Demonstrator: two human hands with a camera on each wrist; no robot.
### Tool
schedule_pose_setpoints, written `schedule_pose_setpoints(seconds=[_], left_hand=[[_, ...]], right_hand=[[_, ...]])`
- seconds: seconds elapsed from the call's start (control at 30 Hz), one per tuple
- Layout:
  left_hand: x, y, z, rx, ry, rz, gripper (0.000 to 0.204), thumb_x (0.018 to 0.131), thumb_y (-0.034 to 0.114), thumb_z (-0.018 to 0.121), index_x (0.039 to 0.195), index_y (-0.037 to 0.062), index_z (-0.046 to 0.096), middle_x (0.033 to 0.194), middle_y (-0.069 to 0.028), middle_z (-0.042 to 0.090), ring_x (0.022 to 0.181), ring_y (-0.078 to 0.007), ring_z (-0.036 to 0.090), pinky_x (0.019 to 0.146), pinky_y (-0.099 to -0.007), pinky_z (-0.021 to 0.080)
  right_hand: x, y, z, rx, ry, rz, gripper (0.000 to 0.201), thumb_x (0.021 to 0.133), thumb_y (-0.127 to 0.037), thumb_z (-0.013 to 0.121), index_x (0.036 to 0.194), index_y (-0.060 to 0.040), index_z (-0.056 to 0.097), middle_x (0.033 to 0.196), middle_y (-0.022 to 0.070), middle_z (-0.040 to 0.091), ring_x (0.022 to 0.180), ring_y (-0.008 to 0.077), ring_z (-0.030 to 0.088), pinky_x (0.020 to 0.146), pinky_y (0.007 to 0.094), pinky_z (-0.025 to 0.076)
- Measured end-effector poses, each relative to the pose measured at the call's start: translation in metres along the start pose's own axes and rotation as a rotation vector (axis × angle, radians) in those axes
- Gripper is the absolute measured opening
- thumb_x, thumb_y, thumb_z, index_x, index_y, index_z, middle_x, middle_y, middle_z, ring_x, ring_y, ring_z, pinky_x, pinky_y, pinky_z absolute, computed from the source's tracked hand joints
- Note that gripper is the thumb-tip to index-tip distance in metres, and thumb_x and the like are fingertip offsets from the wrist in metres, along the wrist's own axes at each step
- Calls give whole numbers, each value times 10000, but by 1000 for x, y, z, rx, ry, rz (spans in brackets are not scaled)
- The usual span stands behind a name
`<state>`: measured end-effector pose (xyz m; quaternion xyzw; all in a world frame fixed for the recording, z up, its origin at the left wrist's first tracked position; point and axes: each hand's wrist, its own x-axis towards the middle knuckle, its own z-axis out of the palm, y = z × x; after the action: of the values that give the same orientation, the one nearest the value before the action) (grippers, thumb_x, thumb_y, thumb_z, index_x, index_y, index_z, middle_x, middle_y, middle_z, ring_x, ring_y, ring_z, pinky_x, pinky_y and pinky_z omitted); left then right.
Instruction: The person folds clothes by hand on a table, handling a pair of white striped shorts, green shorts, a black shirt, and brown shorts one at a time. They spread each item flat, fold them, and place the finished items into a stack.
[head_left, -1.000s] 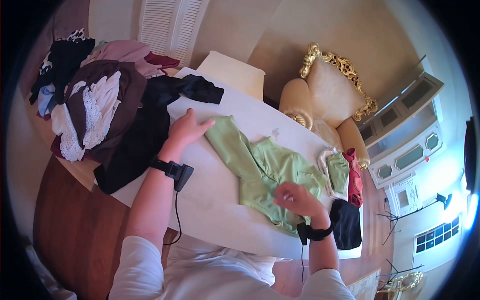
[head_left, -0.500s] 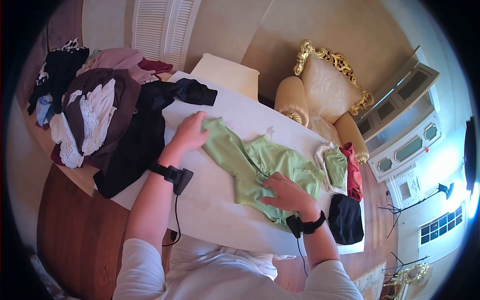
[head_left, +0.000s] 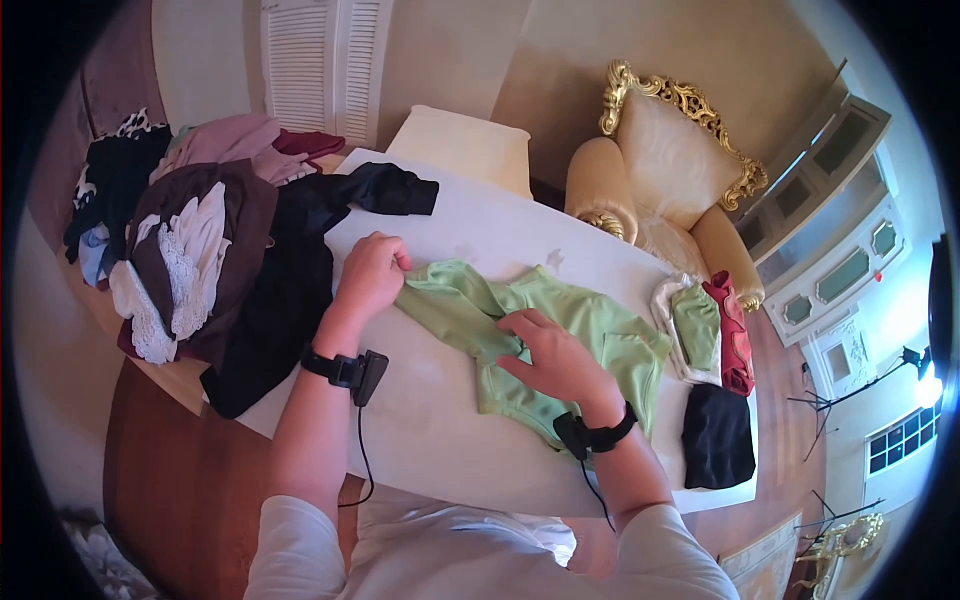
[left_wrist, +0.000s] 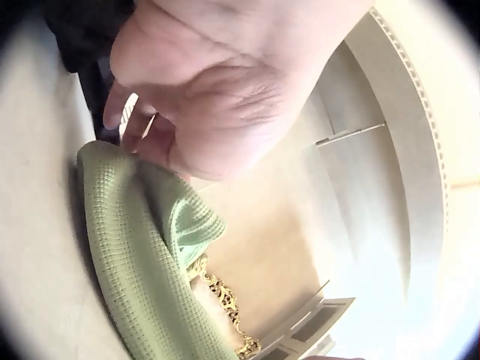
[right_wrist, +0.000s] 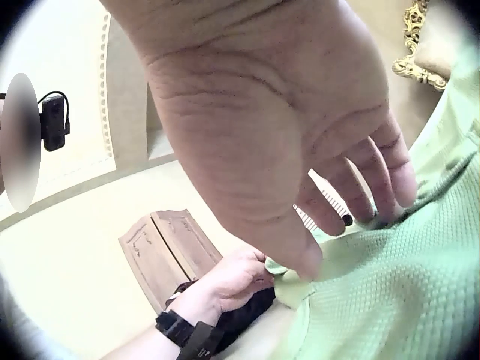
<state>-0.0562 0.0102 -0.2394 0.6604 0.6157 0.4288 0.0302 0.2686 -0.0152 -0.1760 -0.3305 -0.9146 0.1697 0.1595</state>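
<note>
A light green long-sleeved top (head_left: 620, 325) lies spread on the white table (head_left: 415, 440), one sleeve reaching left. My left hand (head_left: 370, 277) pinches the end of that sleeve with curled fingers. In the left wrist view the ribbed green sleeve (left_wrist: 142, 247) hangs in a fold just under the left hand (left_wrist: 217, 90). Over the middle of the top, near where the sleeve joins the body, is my right hand (head_left: 560, 360). Its fingers are loosely bent, and in the right wrist view the fingertips (right_wrist: 401, 187) of that hand rest at the green fabric.
To the left are a black garment (head_left: 275, 310) and a heap of clothes with a brown garment (head_left: 245, 205) and white lace (head_left: 190, 275). Folded red (head_left: 732, 335), green (head_left: 695, 320) and black (head_left: 718, 435) clothes lie at the right end. A gold armchair (head_left: 675, 185) stands beyond the table.
My right hand has come down and moved left across the green top toward the sleeve. My left hand has curled its fingers at the sleeve's end, which is now bunched up.
</note>
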Motion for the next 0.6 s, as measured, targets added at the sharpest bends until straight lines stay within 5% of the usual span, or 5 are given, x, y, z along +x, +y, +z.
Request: schedule_pose_setpoints(seconds=[0.2, 0.3, 0.4, 0.5, 0.6], left_hand=[[0, 26, -12, -40, -100, -165, 106, 851, -49, 577, 851, 11, 664, 962, -170, 708, 935, -400, 676, 811, -484, 533], [2, 41, -7, -84, 80, -41, 178, 874, -51, 534, 958, 8, 679, 995, -177, 719, 916, -384, 691, 809, -458, 545], [0, 62, -15, -221, -142, -38, 310, 874, -56, 500, 1104, 20, 694, 1049, -181, 729, 902, -368, 696, 819, -425, 552], [-8, 81, -8, -216, -280, 138, 413, 868, -79, 464, 1171, 35, 720, 834, -115, 656, 636, -162, 535, 623, -289, 453], [-18, 82, 3, -139, -384, 215, 512, 845, -70, 491, 1308, 55, 669, 1093, -163, 688, 880, -278, 671, 797, -376, 541]], right_hand=[[4, 11, 21, 86, 57, 0, 442, 892, -137, 762, 1292, -21, 615, 1141, 182, 677, 1008, 386, 674, 876, 451, 558], [7, 8, 21, 133, 44, -33, 380, 876, -102, 739, 1237, -27, 644, 1096, 174, 685, 1029, 395, 660, 898, 465, 544], [7, 7, 23, 191, 27, -114, 286, 865, -77, 702, 1147, -30, 682, 1061, 174, 692, 1059, 405, 645, 934, 476, 524], [6, 6, 24, 214, 7, -145, 210, 858, -73, 696, 1063, -33, 714, 1033, 162, 699, 1044, 388, 649, 938, 464, 524], [2, 7, 27, 227, -45, -163, 183, 857, -80, 714, 1034, -33, 724, 1023, 152, 706, 1044, 374, 648, 939, 459, 527]])
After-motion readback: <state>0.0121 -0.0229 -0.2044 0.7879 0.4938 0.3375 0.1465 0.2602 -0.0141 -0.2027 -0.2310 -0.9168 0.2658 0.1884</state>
